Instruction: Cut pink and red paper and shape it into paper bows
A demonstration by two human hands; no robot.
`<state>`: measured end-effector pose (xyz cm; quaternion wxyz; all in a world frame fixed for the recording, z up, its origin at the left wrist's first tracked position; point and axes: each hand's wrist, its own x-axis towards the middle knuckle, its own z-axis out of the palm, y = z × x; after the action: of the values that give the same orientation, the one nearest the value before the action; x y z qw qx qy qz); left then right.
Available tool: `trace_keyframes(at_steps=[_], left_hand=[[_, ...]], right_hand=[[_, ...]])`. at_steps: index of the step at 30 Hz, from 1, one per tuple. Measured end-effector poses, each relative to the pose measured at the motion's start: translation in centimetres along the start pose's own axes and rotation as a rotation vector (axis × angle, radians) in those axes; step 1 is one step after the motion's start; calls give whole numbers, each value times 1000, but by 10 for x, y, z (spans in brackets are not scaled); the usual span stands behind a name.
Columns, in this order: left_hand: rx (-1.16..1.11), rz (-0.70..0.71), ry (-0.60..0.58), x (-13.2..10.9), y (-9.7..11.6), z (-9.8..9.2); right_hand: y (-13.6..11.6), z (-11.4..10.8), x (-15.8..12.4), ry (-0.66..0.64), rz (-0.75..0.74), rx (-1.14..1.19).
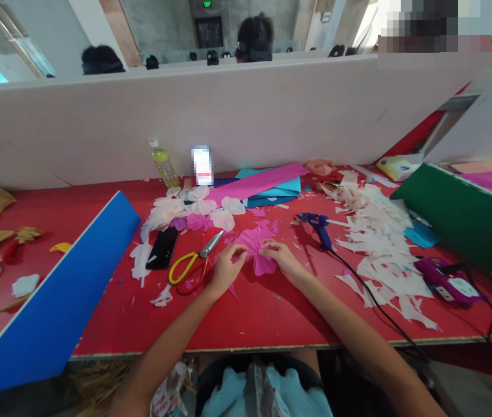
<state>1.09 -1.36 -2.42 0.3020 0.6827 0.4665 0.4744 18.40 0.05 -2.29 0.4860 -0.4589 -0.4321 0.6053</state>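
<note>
A pink paper flower [258, 248] lies on the red table [246, 313] in front of me. My left hand [226, 267] pinches its left edge with closed fingers. My right hand [281, 258] pinches its right side, fingers also closed on the paper. Yellow-handled scissors [194, 262] lie just left of my left hand. A blue glue gun [319, 227] rests to the right of my right hand, its black cord trailing toward the table's front edge.
White and pink paper flowers [193, 209] and a black phone [163, 248] lie left of centre. White paper scraps [380, 243] cover the right. A blue board [58, 295], green board [467, 226], bottle [163, 164], folded coloured paper [267, 186] and purple power strip [445, 281] surround them.
</note>
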Motion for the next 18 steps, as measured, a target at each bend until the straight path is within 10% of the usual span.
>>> trace_keyframes(at_steps=[18], left_hand=[[147,185,46,2,-7,-2]], right_hand=[[1,-1,3,9,49,51]])
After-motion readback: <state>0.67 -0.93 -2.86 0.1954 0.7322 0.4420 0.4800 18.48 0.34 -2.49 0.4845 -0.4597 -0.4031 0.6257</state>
